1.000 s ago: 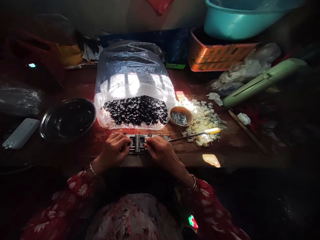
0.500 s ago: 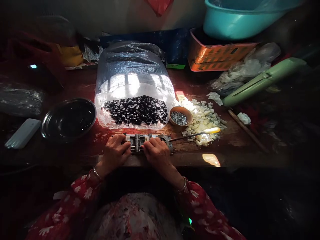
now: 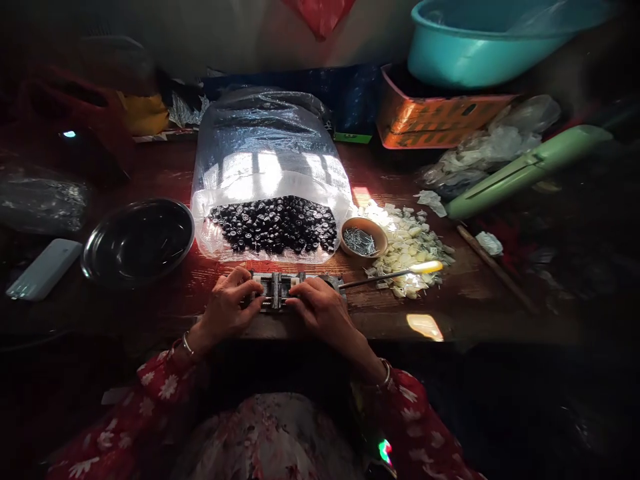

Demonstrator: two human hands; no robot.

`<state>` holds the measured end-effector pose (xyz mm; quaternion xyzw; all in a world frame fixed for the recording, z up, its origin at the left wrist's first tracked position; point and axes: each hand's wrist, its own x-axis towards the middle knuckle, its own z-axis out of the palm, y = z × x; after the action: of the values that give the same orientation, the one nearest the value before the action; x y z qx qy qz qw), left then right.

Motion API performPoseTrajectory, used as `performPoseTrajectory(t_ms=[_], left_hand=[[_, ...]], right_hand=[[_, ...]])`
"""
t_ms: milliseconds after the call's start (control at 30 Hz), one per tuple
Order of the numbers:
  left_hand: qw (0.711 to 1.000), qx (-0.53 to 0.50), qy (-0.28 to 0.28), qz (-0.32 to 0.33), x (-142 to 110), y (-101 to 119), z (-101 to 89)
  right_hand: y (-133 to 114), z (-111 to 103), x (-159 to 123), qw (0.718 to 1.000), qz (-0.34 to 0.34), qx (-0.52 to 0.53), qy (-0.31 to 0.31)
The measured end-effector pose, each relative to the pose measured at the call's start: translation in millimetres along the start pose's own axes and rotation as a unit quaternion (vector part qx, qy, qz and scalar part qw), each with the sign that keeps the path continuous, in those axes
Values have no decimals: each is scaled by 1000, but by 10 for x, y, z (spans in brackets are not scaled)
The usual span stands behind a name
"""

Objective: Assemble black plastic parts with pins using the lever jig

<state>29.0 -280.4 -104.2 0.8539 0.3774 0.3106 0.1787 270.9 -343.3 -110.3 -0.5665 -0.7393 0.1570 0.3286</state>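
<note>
A small metal fixture (image 3: 276, 283) with a central bar and two rods lies at the table's front edge. My left hand (image 3: 231, 300) is at its left end, thumb and forefinger closed by a whitish piece. At the right end my right hand (image 3: 323, 307) is bent the same way, its fingertips beside another whitish piece. What the fingertips pinch is mostly hidden. A metal lever with a yellow grip (image 3: 426, 267) extends right from the fixture. Small black round parts (image 3: 275, 227) spill from a clear plastic bag (image 3: 273, 137) behind it.
Right of the bag stand a brown bowl (image 3: 379, 250) of metal pins and a pile of whitish pieces (image 3: 420, 243). A metal basin (image 3: 135, 243) and a phone-like white object (image 3: 45, 269) are left. An orange basket (image 3: 440, 120), a turquoise tub (image 3: 480, 53) and a green tube-like object (image 3: 530, 170) are behind right.
Both hands stay at the fixture; their fingers have shifted slightly, with the right thumb and forefinger now a little more spread. The whole view has moved down slightly.
</note>
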Motion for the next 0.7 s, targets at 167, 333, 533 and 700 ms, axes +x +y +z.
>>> performPoseTrajectory(t_ms=[167, 333, 533, 700], left_hand=[[996, -62, 25, -57, 308, -121, -132], [993, 54, -5, -108, 756, -324, 43], [979, 128, -81, -137, 1099, -438, 267], [992, 76, -55, -89, 1085, -496, 258]], right_hand=[[228, -233, 339, 992, 63, 83, 75], [454, -198, 862, 983, 135, -119, 16], [477, -66, 1103, 958, 150, -234, -68], [632, -35, 994, 980, 116, -159, 0]])
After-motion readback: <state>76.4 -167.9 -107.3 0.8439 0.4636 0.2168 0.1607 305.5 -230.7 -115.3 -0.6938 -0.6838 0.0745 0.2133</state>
